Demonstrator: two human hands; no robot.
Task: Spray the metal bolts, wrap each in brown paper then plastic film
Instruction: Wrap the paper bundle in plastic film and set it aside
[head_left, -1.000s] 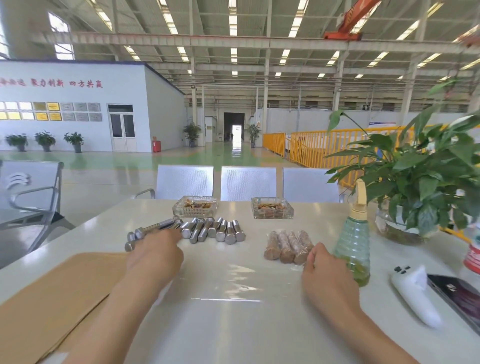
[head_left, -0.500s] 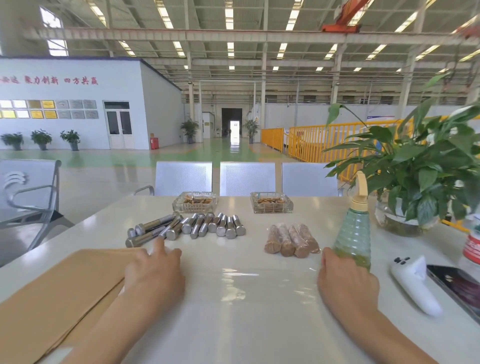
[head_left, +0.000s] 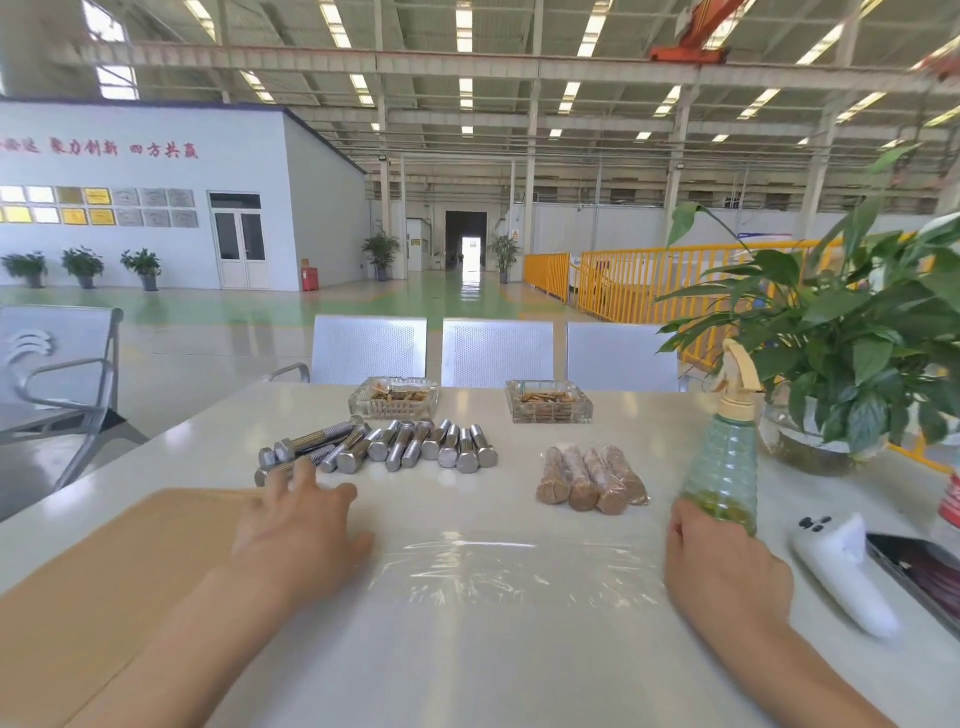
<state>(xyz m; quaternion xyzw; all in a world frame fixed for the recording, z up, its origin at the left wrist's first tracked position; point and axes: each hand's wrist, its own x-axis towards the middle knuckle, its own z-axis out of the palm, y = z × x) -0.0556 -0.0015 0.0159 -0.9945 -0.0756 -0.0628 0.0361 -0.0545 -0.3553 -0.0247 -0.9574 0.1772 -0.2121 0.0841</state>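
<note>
Holding brown scraps, two glass trays (head_left: 393, 399) sit beyond both hands' relaxed, empty fingers (head_left: 304, 475).

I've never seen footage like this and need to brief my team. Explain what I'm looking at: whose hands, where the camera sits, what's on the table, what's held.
There is no machine: a person works with bare hands, filmed by one wide-angle camera on their head, looking forward and down. On the white table lie bare metal bolts, four bolts already wrapped, a sheet of brown paper, a spread sheet of plastic film and a green spray bottle. The left hand lies open near the bolts, holding nothing. The right hand sits by the bottle's base; whether it grips anything cannot be seen.
</note>
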